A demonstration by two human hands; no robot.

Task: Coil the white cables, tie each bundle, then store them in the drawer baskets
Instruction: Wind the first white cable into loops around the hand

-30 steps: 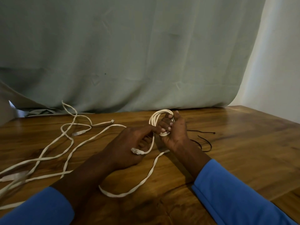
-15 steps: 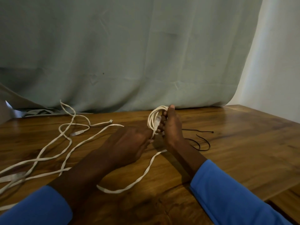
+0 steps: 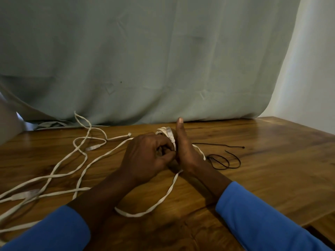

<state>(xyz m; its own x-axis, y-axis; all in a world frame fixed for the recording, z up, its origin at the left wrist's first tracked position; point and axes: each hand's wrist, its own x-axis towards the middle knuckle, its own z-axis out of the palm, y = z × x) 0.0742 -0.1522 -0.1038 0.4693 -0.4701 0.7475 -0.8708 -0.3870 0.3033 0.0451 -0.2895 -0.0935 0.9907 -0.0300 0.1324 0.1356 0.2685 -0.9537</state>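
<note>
A small coil of white cable (image 3: 161, 131) stands on edge between my hands near the table's middle, mostly hidden by them. My right hand (image 3: 185, 151) holds it, seen edge-on with the thumb pointing up. My left hand (image 3: 147, 156) pinches the cable's end against the coil, and the clear connector (image 3: 169, 133) sticks up beside my right thumb. A slack loop of the same cable (image 3: 154, 205) trails on the table toward me. More loose white cables (image 3: 81, 156) sprawl to the left.
A thin black cord (image 3: 223, 160) lies looped just right of my right hand. The wooden table (image 3: 272, 171) ends at a dark gap (image 3: 320, 236) at the lower right. A grey-green curtain (image 3: 163, 60) hangs behind the table.
My left hand has carried the connector end up from the table to the top of the coil. My right hand has turned edge-on, hiding most of the coil.
</note>
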